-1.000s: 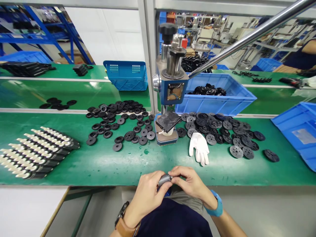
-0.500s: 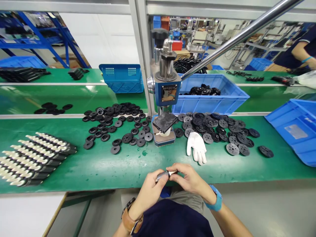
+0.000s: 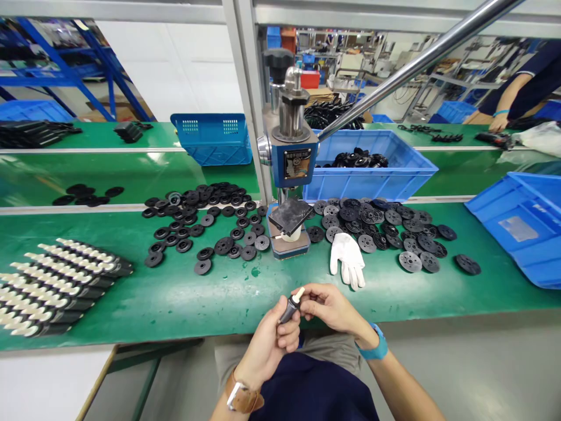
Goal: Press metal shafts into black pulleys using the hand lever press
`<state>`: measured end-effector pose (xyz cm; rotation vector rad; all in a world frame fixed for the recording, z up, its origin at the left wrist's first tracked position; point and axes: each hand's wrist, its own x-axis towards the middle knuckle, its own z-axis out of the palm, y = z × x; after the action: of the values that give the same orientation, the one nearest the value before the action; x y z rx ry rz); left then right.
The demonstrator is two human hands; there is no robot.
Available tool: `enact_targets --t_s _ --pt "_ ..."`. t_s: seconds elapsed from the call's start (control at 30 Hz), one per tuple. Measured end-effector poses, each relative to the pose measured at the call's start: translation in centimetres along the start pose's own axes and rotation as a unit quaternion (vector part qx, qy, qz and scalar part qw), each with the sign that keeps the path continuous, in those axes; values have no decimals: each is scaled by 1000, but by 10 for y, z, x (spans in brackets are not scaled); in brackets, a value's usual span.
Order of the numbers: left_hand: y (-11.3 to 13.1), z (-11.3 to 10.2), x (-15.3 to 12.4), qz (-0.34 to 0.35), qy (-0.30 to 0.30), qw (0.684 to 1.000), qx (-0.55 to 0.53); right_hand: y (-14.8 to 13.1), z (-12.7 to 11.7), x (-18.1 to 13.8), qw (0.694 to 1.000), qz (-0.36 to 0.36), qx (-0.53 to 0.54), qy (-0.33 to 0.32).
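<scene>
My left hand (image 3: pixel 274 334) is closed around a black cylindrical part with a cream-white tip (image 3: pixel 288 310), which points up and to the right. Close against its upper end is my right hand (image 3: pixel 326 305), fingers curled and thumb near the index finger; whatever they may pinch is hidden. Both hands are over the front edge of the green bench. Beyond them stands a blue hand press (image 3: pixel 293 162) with a dark block (image 3: pixel 290 215) on its base. A white glove (image 3: pixel 347 260) lies to the right of the press.
Rows of similar white-tipped black parts (image 3: pixel 65 286) lie at left. Black discs spread left (image 3: pixel 223 245) and right (image 3: pixel 371 216) of the press. Blue bins (image 3: pixel 363 184) stand behind and at right (image 3: pixel 521 228). The press's long lever (image 3: pixel 421 64) slants overhead. A co-worker's arm (image 3: pixel 508 99) shows across the bench.
My left hand has turned the black part more upright, showing its cream tip. My right fingers have shifted off the tip to its side. The co-worker's hand has come down to the far bench.
</scene>
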<state>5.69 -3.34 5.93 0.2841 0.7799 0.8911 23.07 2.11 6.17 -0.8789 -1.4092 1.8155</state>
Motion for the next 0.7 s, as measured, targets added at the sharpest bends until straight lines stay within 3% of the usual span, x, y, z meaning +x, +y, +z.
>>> enact_targets --t_s 0.17,0.33,0.53,0.7 --pt "-1 2 1 -6 12 1000 1 6 -1 1 1000 -9 11 25" --pt "-4 1 0 74 64 982 165 13 -4 -3 999 -14 12 40" --pt "-1 -3 -3 191 83 875 437 0 -11 -8 996 -43 -73 34" --pt "1 -2 -7 220 100 813 530 0 -7 -7 993 -83 -80 27"
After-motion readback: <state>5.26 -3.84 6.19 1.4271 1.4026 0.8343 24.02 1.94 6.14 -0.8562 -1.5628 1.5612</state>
